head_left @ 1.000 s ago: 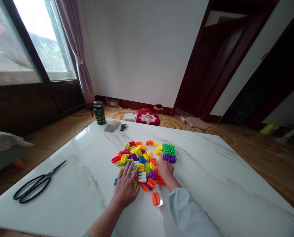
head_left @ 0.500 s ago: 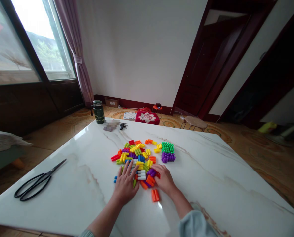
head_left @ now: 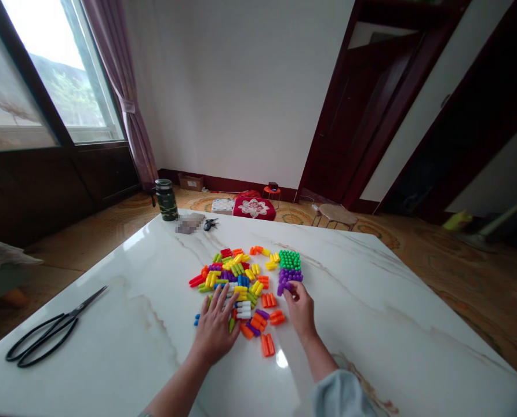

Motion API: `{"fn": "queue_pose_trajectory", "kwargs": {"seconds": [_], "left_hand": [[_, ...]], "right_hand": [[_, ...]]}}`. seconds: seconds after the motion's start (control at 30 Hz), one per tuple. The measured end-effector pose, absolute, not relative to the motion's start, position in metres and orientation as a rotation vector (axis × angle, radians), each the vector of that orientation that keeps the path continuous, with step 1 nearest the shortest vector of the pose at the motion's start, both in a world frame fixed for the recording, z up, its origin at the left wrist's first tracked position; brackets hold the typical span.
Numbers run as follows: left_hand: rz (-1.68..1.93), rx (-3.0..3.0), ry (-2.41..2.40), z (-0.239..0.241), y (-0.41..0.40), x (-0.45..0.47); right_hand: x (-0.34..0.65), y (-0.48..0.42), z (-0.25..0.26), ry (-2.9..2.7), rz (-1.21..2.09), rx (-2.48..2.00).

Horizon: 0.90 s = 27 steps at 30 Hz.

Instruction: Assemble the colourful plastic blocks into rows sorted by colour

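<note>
right hand point(head_left: 301, 308): thumb and fingertips closed in a pinch on a purple piece point(head_left: 281, 288), held at the near side of the purple rows point(head_left: 292, 275); cannot tell whether piece and rows touch. green rows point(head_left: 290, 259) adjoin the purple on the side toward the table's far edge

left hand point(head_left: 216, 327): palm down, fingers spread and open over the near left part of the pile point(head_left: 236, 266); not seen to grip anything (whatever lies under the palm is hidden)

pile lies mid-table, well in from the left edge of the table point(head_left: 123, 336); mixed colours, pieces overlapping. a loose orange piece point(head_left: 268, 345) lies between the two forearms, on the side toward the near edge

surroundings: scissors point(head_left: 58, 327) near the left edge, points toward the far edge; flask point(head_left: 166, 200) at the far left corner; keys point(head_left: 210, 224) by the far edge

risks, as judged: the pinch looks small, so the purple piece could turn or slip if its smooth surface slides under the fingertips; a sideways knock from the knuckles could push the purple rows out of line, and the green with them; a drag of the left hand could shift overlapping pieces; a low sweep of the right forearm toward the left edge could catch the orange piece
</note>
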<state>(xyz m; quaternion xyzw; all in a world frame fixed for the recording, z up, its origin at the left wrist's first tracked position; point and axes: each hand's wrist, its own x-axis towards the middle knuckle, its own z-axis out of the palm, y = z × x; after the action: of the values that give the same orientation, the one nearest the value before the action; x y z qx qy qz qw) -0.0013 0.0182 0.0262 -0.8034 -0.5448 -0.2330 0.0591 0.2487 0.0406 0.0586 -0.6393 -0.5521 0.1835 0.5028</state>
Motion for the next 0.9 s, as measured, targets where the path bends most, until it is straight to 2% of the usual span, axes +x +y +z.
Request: {"fn": "queue_pose_trajectory", "kwargs": {"seconds": [0.3, 0.47, 0.6, 0.77, 0.9], "left_hand": [[-0.73, -2.429, -1.653, 0.026, 0.018, -0.002], [-0.723, -2.436, -1.651, 0.027, 0.018, -0.002], [-0.729, -2.43, -1.654, 0.027, 0.018, -0.001], [-0.728, -2.42, -1.642, 0.025, 0.019, -0.002], [-0.712, -2.424, -1.639, 0.025, 0.018, -0.002]], "right_hand": [[0.329, 0.045, 0.035, -1.412, 0.738, -1.47], [0.343, 0.035, 0.03, -1.262, 0.425, -1.678], [0.327, 0.025, 0.032, -1.538, 0.207, -1.766], [0.303, 0.025, 0.048, -1.846, 0.113, -1.862], [0.302, 0.029, 0.056, -1.77, 0.151, -1.841]]}}
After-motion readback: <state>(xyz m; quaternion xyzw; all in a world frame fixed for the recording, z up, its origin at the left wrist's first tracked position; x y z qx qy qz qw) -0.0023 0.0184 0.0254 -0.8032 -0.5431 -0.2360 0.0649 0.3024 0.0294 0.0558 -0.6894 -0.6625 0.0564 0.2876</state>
